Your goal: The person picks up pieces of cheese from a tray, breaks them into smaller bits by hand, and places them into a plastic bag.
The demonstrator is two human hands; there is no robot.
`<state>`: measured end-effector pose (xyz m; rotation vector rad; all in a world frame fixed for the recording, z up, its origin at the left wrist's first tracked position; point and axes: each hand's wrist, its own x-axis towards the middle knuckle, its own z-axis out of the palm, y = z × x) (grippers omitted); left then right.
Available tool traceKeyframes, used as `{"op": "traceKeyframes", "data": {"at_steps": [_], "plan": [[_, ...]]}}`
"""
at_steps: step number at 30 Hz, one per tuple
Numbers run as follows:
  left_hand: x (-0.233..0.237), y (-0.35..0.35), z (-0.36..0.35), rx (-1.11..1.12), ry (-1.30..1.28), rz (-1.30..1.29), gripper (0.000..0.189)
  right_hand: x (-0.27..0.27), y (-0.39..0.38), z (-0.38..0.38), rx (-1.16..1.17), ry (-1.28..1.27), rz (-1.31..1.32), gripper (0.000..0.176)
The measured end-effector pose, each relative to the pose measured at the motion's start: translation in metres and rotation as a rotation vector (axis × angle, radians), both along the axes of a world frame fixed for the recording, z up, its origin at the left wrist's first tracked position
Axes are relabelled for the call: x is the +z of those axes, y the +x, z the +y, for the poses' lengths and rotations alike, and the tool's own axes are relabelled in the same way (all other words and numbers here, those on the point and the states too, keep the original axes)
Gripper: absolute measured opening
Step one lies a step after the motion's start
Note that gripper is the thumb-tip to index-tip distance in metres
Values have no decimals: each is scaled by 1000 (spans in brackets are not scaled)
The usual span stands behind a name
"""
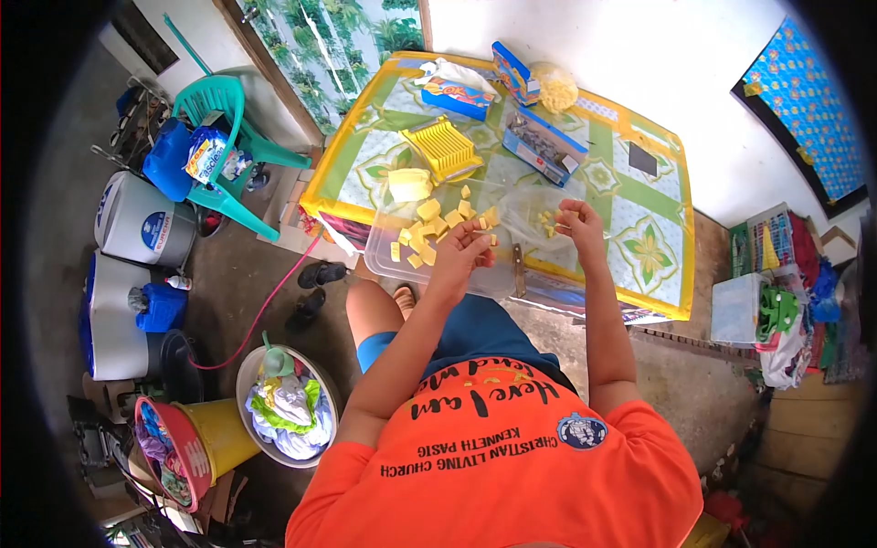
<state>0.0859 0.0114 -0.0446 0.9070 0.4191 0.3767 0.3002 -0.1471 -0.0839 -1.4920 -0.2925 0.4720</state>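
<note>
My left hand has its fingers closed over the right side of a pile of yellow chunks, with small yellow bits at the fingertips. The chunks lie on a clear plastic tray at the table's near edge. My right hand pinches the edge of a clear plastic bag, which has a few small yellow pieces inside. Between my hands lies a knife, its dark handle toward me. A larger pale yellow block sits behind the pile.
A yellow slotted rack, a blue box and an opened blue carton stand farther back on the patterned tablecloth. A green chair is at the left. A basin of cloths rests on the floor.
</note>
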Motion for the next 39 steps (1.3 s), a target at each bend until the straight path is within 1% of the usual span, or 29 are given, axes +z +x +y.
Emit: {"op": "traceKeyframes", "data": {"at_steps": [1,4,7,9,11,14,17,20,23,26,28,30,33,36,39], "plan": [[0,-1,0,0,-4,3,29,3,-2,0,3,-1,7,19],[-5,-3,-1,13,9,15,26,17,-7,-2,12,-137,-38,21],[-10,-6,-2,-9,17,22,27,43,-35,1,257,-210,-152,25],[-8,-8,-7,-30,2,20,31,47,-64,8,517,-91,-305,34],[-7,-9,-11,-41,-4,30,33,57,-94,11,548,-112,-215,34],[-5,-10,-14,-35,0,51,33,62,-109,16,498,-162,-512,28],[-4,-15,-13,-55,-11,63,33,57,-111,16,478,-160,-481,24],[-4,-23,-11,-103,-44,72,31,54,-112,15,487,-148,-384,22],[-5,-28,-12,-99,-76,80,32,52,-106,13,481,-151,-217,19],[-4,-35,-11,-93,-73,91,31,55,-93,11,378,-126,-265,16],[-9,-42,-9,-72,-65,108,29,43,-70,10,241,-115,-305,17],[-10,-49,-6,-64,-82,103,26,28,-40,8,86,-165,-415,15],[-11,-59,-1,-40,-78,101,22,39,-18,0,43,-455,-533,20],[-5,-67,1,-5,-66,72,18,17,-4,-6,53,-630,-785,26],[0,-74,3,21,-58,-6,16,-1,-4,-5,24,-473,-728,31]]}}
